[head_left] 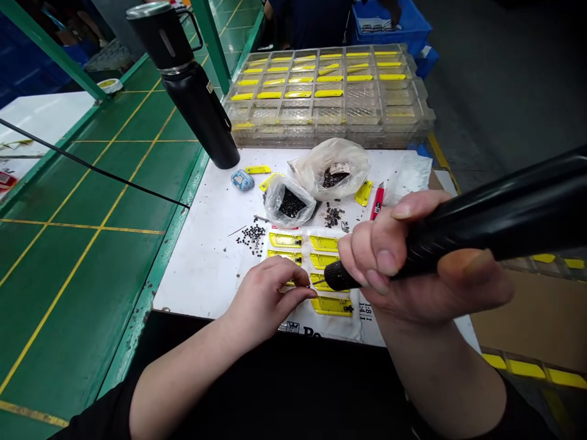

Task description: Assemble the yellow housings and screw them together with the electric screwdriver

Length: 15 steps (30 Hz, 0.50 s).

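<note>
My right hand (413, 263) is wrapped round a black electric screwdriver (495, 211), its bit pointing left. At the bit's tip my left hand (279, 290) pinches with thumb and forefinger; whatever lies between them is too small to make out. Beneath and beside both hands, yellow plastic parts (331, 305) lie in two columns on the white worktop, some with small black pieces on them. Behind them are a bag of small black parts (291, 201), a larger bag (337, 174), a pile of loose black pieces (334, 215) and scattered tiny black parts (252, 237).
A tall black flask (197, 104) stands at the back left by a blue packet (242, 179). Stacked clear trays (321, 131) with yellow parts line the back edge. A red cutter (377, 201) lies right of the bags. Beyond the trays, a person (316, 24) is near a blue crate (413, 33).
</note>
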Tool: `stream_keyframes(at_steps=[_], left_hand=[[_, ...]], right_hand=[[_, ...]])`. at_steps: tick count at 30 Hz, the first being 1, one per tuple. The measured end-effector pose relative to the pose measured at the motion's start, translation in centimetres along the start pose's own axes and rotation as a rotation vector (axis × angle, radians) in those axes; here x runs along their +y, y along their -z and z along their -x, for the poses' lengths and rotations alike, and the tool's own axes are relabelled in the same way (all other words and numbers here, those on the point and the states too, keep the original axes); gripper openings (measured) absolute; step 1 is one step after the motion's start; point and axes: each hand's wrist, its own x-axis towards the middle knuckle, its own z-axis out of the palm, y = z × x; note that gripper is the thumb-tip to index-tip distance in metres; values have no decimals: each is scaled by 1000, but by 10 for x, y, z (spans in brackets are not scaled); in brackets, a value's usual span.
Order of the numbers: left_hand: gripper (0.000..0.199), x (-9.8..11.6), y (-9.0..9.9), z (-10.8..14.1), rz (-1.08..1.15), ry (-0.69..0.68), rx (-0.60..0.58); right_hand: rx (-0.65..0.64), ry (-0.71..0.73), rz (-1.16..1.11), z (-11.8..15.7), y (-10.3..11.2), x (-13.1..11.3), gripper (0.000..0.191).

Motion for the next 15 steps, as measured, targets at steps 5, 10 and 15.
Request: stream_keyframes(at_steps=[5,10,15], left_hand=[[14,8,3,-2,47,71,-21],[15,7,4,-1,-8,27,-27],[17,2,1,1,-113,-102,15]], right_hand=[[74,-77,2,4,-7,-6,28],[70,-84,41,4,-7,-9,30],[49,-94,46,4,-5,-11,30]])
